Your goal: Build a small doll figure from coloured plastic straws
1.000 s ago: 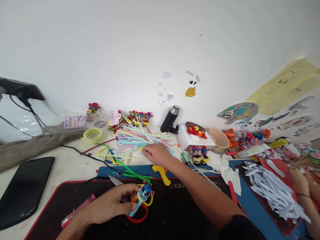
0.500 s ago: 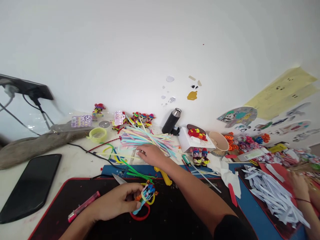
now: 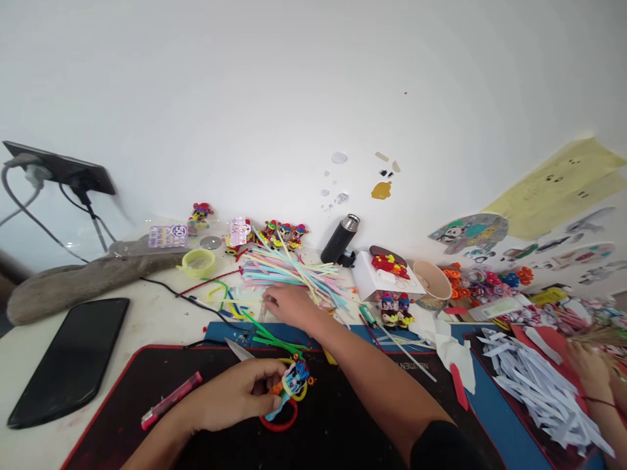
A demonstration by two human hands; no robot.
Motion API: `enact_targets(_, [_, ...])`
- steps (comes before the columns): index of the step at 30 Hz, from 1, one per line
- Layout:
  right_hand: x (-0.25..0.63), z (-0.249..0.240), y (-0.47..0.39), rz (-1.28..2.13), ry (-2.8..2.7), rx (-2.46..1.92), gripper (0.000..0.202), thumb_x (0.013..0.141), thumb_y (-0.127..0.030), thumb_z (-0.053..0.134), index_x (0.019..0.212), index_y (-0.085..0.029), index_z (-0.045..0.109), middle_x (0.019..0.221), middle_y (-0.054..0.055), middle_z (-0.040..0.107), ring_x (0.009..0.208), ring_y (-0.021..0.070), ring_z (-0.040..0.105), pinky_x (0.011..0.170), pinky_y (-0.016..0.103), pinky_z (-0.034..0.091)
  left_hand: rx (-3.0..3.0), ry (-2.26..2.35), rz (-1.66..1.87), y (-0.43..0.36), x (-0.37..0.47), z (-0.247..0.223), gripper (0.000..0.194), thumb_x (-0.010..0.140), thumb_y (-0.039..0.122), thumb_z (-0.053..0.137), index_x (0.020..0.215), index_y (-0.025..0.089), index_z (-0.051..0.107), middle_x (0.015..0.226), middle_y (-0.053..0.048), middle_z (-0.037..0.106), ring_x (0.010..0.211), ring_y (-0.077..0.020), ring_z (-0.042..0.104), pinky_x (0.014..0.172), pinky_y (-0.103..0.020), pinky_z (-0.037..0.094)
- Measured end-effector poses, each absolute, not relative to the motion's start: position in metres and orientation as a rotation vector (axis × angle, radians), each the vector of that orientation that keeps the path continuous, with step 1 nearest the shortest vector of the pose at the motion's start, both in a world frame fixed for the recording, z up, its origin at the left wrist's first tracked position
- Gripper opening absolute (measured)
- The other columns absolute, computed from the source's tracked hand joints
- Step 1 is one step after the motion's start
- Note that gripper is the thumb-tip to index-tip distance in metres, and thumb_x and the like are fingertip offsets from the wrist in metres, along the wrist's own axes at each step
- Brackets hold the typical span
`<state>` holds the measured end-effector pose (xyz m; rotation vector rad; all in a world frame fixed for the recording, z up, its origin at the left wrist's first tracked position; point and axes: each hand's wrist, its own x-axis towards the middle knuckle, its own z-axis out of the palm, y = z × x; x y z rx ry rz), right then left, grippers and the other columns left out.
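Note:
My left hand [image 3: 240, 395] pinches a small doll [image 3: 295, 378] of blue, white and orange fuzzy wire between thumb and fingers, above the black mat. Beneath that hand lies a pair of scissors [image 3: 238, 349] with red and yellow handle loops. My right hand [image 3: 291, 305] is down at the front edge of a pile of pastel strips [image 3: 294, 267], its fingers curled together; what they hold, if anything, is hidden. Green pipe cleaners [image 3: 274, 341] lie between the two hands. A yellow-handled thing [image 3: 330, 357] is mostly covered by my right forearm.
A pink pen [image 3: 171, 399] and a phone [image 3: 68, 362] lie to the left, with a tape roll [image 3: 198, 262] behind. A black flask [image 3: 339, 239], a white box [image 3: 386, 281] and finished dolls [image 3: 396, 310] stand further back. Another person's hand [image 3: 590, 372] is beside paper strips [image 3: 539, 385].
The view has shifted slightly. My right hand has moved a little toward me, its forearm now covering most of the yellow-handled thing. My left hand still holds the doll.

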<state>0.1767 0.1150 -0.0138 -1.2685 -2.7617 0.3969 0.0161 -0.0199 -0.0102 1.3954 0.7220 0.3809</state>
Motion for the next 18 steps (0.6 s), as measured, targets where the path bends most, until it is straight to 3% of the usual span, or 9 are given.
enact_targets(6, [0.183, -0.024, 0.110, 0.386, -2.753, -1.260, 0.009, 0.097, -0.017, 0.062, 0.096, -0.020, 0.071, 0.102, 0.006, 0.076, 0.097, 0.0212, 0.068, 0.082, 0.029, 0.044, 1.383, 0.723, 0.370, -0.019, 0.017, -0.008, 0.028, 0.084, 0.035, 0.071, 0.107, 0.019, 0.069, 0.088, 0.001, 0.057, 0.082, -0.0184, 0.048, 0.075, -0.028, 0.040])
enact_targets(18, [0.187, -0.003, 0.106, 0.415, -2.536, -1.340, 0.010, 0.101, -0.030, 0.062, 0.104, -0.024, 0.070, 0.096, 0.001, 0.078, 0.083, 0.0183, 0.069, 0.070, 0.028, 0.039, 1.397, 0.752, 0.366, -0.019, 0.016, -0.012, 0.033, 0.084, 0.042, 0.072, 0.108, 0.019, 0.071, 0.090, 0.000, 0.060, 0.081, -0.0184, 0.048, 0.075, -0.029, 0.041])
